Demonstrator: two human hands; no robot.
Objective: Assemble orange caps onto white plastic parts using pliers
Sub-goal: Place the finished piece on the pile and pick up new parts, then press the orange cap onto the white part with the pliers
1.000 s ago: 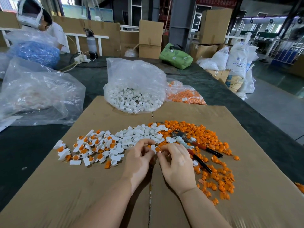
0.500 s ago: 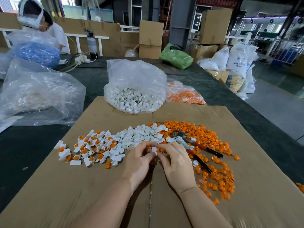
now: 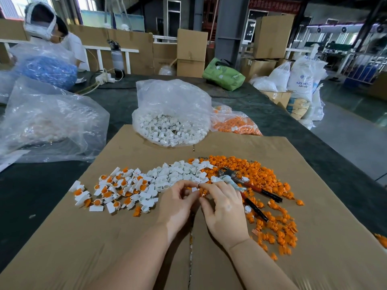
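My left hand (image 3: 178,204) and my right hand (image 3: 224,208) meet over the cardboard sheet (image 3: 125,248). Together their fingertips pinch a small white plastic part (image 3: 194,189) with an orange cap (image 3: 202,192) at its right side. Loose white parts (image 3: 178,174) lie just beyond my fingers. A heap of loose orange caps (image 3: 251,166) spreads to the right. White parts fitted with orange caps (image 3: 109,191) lie in a pile at the left. The pliers (image 3: 247,187), with red and black handles, lie on the caps right of my right hand, untouched.
A clear bag of white parts (image 3: 167,130) and a bag of orange caps (image 3: 234,124) stand at the cardboard's far edge. A large crumpled plastic bag (image 3: 48,122) sits at the left. Another person (image 3: 50,28) works at the far left. The dark table (image 3: 31,195) surrounds the cardboard.
Both hands stayed in place over the cardboard. The fingers shifted slightly around the white part, and the orange cap now shows at its right side.
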